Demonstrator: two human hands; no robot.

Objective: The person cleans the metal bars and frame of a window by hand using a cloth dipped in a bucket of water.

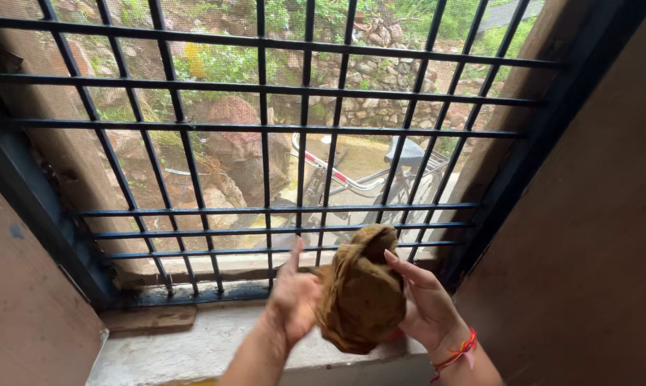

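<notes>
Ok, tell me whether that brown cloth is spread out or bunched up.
Bunched up. The brown cloth sits as a wrinkled lump between the left hand and right hand, in front of the window grille.

1. The hands are holding a bunched cloth, soft, matt, mustard-brown and creased.
2. The window grille is showing dark painted metal bars, smooth and dull.
3. The sill is looking like rough, pale, stained concrete.
</notes>
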